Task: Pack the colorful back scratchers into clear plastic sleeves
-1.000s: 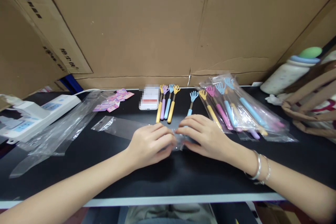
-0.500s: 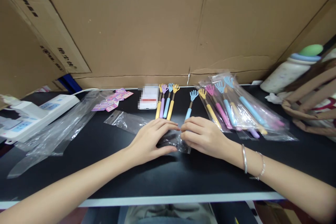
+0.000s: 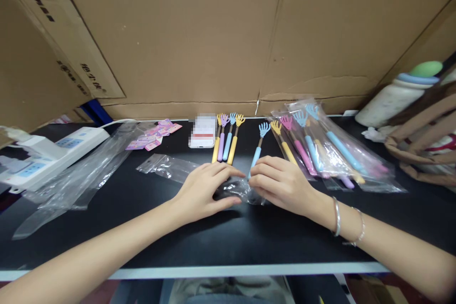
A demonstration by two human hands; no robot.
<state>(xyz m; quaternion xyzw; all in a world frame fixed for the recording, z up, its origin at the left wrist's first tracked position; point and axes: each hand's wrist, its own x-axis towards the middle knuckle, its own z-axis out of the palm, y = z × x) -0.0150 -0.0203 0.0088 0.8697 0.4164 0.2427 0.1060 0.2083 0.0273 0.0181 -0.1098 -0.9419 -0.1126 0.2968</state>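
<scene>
In the middle of the table, a clear plastic bag [image 3: 166, 168] lies under and between my hands. My left hand [image 3: 208, 187] is over it, thumb and fingers apart, with the fingertips at the bag. The fingers of my right hand [image 3: 281, 183] are curled together at the bag's right end; they hide their exact grip. Just beyond them lies a blue back scratcher [image 3: 257, 153], its handle end close to my right fingertips. Several loose back scratchers, among them a purple one [image 3: 221, 146], lie side by side beyond my left hand.
Bagged back scratchers [image 3: 331, 147] are piled on the right. A phone [image 3: 202, 133], pink cards [image 3: 155, 134], more clear bags [image 3: 81, 180] and a power strip [image 3: 53, 156] lie leftward. A bottle [image 3: 392, 99] and brown bag [image 3: 409, 152] stand far right, cardboard [image 3: 199, 33] behind.
My right hand has shifted slightly right, and more of the blue scratcher's handle shows. The bag's right end has moved a little. My left hand stays nearly in place.
</scene>
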